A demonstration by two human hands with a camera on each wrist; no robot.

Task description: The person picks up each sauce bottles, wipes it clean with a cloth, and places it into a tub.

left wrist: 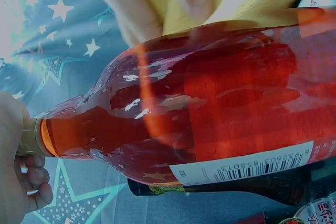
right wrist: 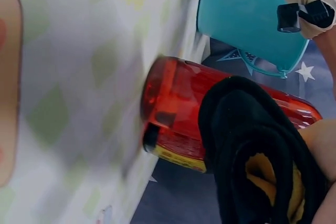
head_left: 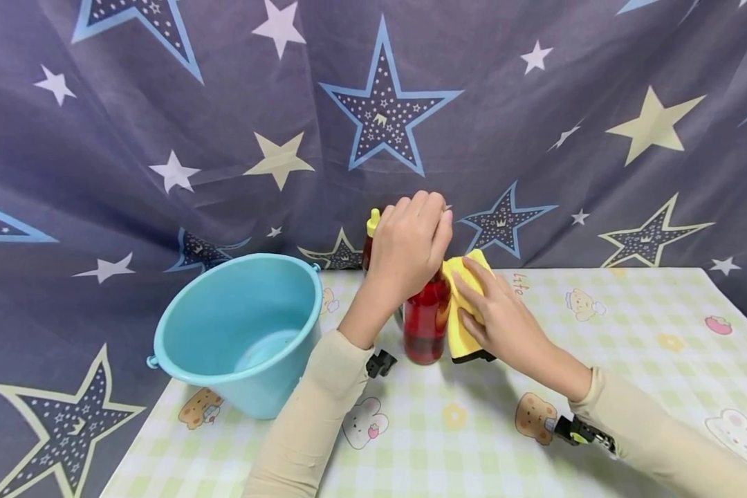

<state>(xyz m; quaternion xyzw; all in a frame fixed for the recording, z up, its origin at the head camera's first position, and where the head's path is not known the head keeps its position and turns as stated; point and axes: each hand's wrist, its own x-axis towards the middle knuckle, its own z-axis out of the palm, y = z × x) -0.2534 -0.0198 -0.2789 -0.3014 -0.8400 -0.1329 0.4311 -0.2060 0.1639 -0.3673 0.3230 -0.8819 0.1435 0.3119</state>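
— What is the left hand [head_left: 409,245] doing?

— Its fingers are curled down over the top of the red bottle [head_left: 426,321], gripping the neck; in the left wrist view the fingers [left wrist: 32,174] wrap the cap end. The forearm rises from the near edge of the table [head_left: 597,325], wrist bent over the bottle.

— And the right hand [head_left: 504,315]?

— Nearly flat, fingers straight, pressing a yellow sponge [head_left: 462,308] against the bottle's right side. The thumb cannot be made out. The right wrist view shows the sponge's black underside [right wrist: 252,145] lying on the glass. The forearm comes in low from the table's near right corner.

— Where does the bottle stand?

— Upright on the checked cloth, towards the far edge of the table, about midway along it. Just behind it stands a second bottle with a yellow cap [head_left: 372,223], mostly hidden by the left hand.

— Anything else?

— A blue bucket [head_left: 239,332] sits at the table's left edge, near the left forearm.
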